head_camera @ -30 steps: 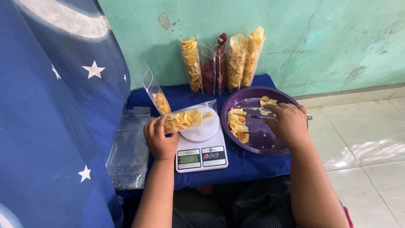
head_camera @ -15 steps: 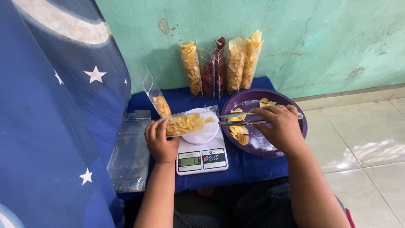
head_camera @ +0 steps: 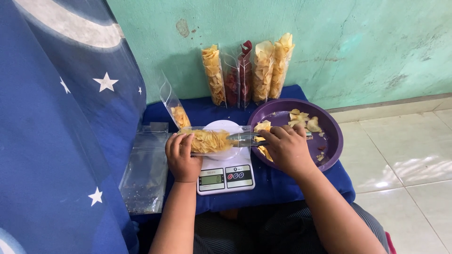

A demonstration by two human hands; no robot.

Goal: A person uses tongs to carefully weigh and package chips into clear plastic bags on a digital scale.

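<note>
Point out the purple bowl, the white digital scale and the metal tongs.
Round purple plastic bowl point(head_camera: 332, 129), head view, bare right rim.
White digital kitchen scale point(head_camera: 225, 178), head view, front panel.
Metal tongs point(head_camera: 242, 137), head view, arms.

A clear plastic bag point(head_camera: 212, 140) of yellow chips lay sideways above the white scale point(head_camera: 225, 169). Metal tongs point(head_camera: 247, 138) reached into its open mouth.
</note>
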